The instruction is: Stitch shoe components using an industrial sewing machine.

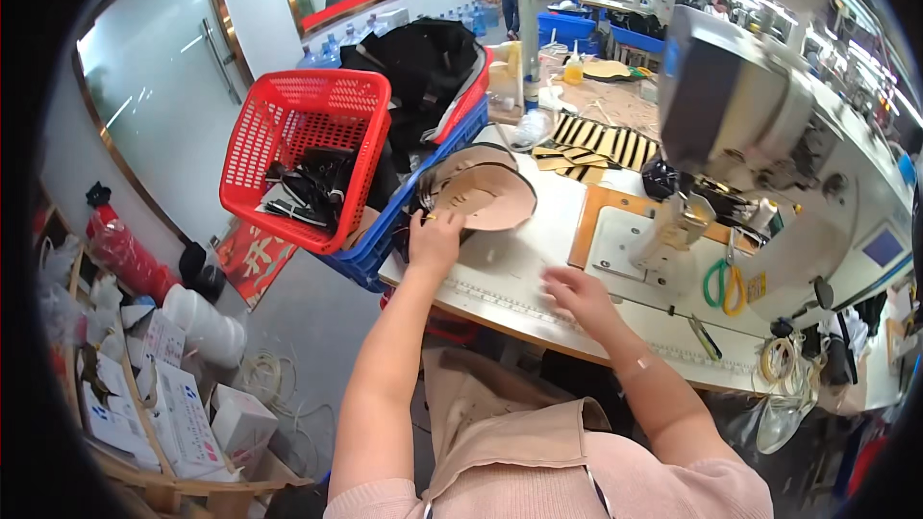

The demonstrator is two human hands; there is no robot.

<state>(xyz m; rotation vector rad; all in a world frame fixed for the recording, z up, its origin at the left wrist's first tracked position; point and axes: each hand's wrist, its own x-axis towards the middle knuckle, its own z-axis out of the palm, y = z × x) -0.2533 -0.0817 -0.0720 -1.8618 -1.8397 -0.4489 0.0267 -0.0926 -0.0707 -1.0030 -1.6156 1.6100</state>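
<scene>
My left hand (pixel 436 238) is at the near left edge of a rounded beige piece with a dark edge (pixel 498 194), its fingers closed on it. This piece lies on a stack of similar ones at the left end of the white sewing table (pixel 510 264). My right hand (pixel 580 298) hovers over the table's front part, fingers apart and slightly blurred, holding nothing. To its right stands the sewing machine (pixel 769 135), with its needle area over a metal plate (pixel 615 248). What the stacked pieces belong to, I cannot tell.
Left of the table, a red basket (pixel 245 163) with black pieces leans on a blue crate (pixel 442 156). Scissors with green and orange handles (pixel 723 286) and thread snips (pixel 705 336) lie at right. Striped pieces (pixel 601 139) lie behind. Boxes (pixel 183 413) crowd the lower left.
</scene>
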